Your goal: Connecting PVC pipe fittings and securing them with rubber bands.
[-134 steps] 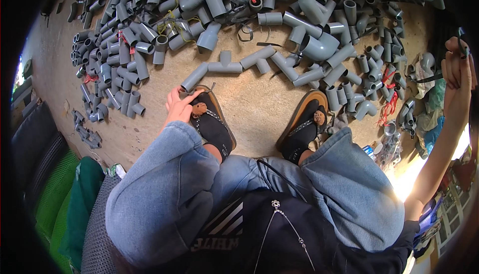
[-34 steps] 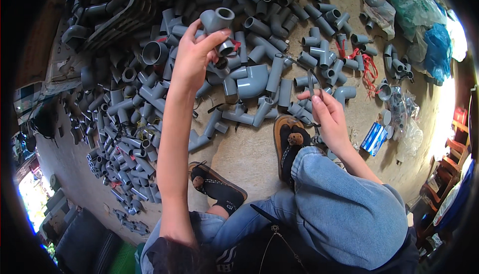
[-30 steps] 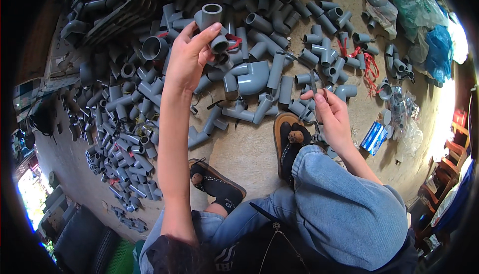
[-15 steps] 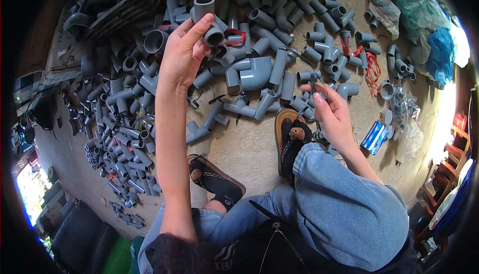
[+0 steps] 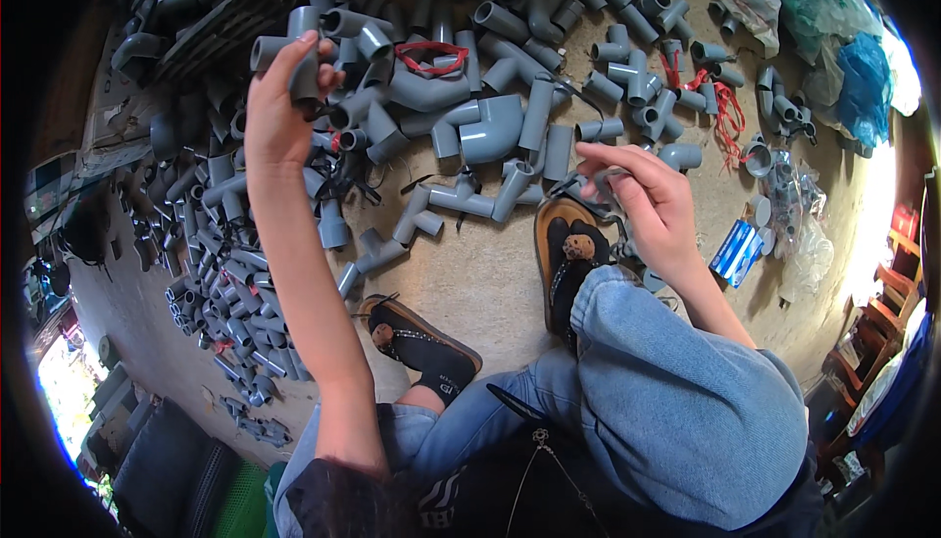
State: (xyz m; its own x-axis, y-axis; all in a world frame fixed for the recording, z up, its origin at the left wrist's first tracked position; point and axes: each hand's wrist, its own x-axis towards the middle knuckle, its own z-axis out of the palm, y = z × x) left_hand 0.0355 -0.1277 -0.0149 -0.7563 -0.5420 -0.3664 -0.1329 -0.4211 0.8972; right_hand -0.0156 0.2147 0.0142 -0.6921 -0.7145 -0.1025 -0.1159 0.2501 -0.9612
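Grey pipe fitting (image 5: 303, 24) sits gripped between the left fingers (image 5: 291, 57).

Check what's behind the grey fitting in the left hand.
Past the grey fitting in the left hand, dark slats show on the left and more fittings on the right; whatever lies directly behind it is covered.
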